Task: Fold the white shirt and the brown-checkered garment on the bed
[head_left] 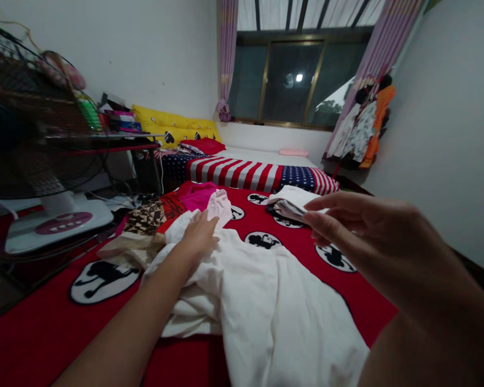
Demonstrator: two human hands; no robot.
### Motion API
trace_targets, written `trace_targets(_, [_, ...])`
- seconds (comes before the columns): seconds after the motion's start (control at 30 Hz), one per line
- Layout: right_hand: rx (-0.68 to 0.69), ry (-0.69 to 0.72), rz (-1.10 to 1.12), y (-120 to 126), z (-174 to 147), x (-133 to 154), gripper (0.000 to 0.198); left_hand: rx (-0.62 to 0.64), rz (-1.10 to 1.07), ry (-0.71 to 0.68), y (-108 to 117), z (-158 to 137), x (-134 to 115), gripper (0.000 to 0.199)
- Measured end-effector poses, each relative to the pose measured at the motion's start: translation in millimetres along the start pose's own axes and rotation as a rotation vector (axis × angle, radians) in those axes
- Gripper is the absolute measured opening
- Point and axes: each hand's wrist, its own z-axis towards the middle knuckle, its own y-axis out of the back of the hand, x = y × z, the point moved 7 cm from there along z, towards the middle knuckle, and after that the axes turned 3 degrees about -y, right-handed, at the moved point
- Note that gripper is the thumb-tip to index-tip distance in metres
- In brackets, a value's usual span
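Observation:
A white garment (pixel 266 290) lies loosely spread over the red bedding in front of me, its near part running down past the bottom edge of the view. My left hand (pixel 199 236) rests at its upper left, fingers apart, beside a pale pink cloth (pixel 220 207). On the right my right hand (pixel 355 226) hovers closer to the camera, with a gap between thumb and curved fingers and nothing visibly held. Behind its fingertips sits a small folded stack of white clothes (pixel 292 199), partly covered by that hand.
Bright pink, red and brown patterned clothes (pixel 149 217) lie at the left bed edge. The red bedding (pixel 314 269) has monkey prints. A fan (pixel 56 215) stands left. Behind is another bed with a flag-patterned cover (pixel 242 174). Clothes (pixel 367 126) hang by the window.

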Motion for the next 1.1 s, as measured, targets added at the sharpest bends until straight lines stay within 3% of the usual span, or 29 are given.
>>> trace_targets(0.1, [0.114, 0.090, -0.087, -12.0, -0.3, 8.7, 0.022, -0.092, 0.117, 0.066, -10.3, 5.7, 15.0, 0.050])
trace_targets(0.2, [0.123, 0.124, -0.018, -25.4, -0.7, 18.4, 0.021, -0.146, 0.141, 0.030, -17.1, 6.6, 16.0, 0.039])
trace_targets(0.33, [0.249, 0.073, 0.017, -68.5, -1.1, 3.0, 0.023, -0.187, 0.124, 0.004, -23.3, 5.1, 13.7, 0.030])
trace_targets(0.47, [0.349, -0.031, -0.432, -97.9, -15.1, -56.4, 0.021, -0.213, 0.082, 0.013, -24.5, 5.6, 14.8, 0.023])
trace_targets(0.6, [0.406, -0.327, -0.850, -73.6, -41.7, -133.7, 0.046, -0.203, 0.002, 0.033, -16.4, 8.6, 16.3, 0.017])
trace_targets(0.7, [0.506, -0.488, -0.937, -54.1, -56.6, -170.9, 0.054, -0.184, -0.069, 0.056, 1.4, 10.9, 17.7, 0.017])
trace_targets(0.83, [0.613, -0.436, -0.833, -58.4, -55.4, -178.1, 0.014, -0.256, -0.188, 0.018, 47.2, 5.4, 15.8, 0.008])
trace_targets(0.93, [0.513, -0.502, -0.500, -54.9, -46.2, -167.8, 0.014, -0.347, -0.329, -0.093, 84.2, -9.4, 10.1, 0.007])
trace_targets(1.0, [0.452, -0.619, -0.181, -47.2, -43.4, -162.2, 0.017, -0.280, -0.462, -0.186, 94.3, -19.7, 2.7, 0.010])
trace_targets(1.1, [0.408, -0.740, 0.175, -34.7, -41.3, -156.2, 0.025, -0.095, -0.800, -0.265, 90.5, -27.8, -12.2, 0.018])
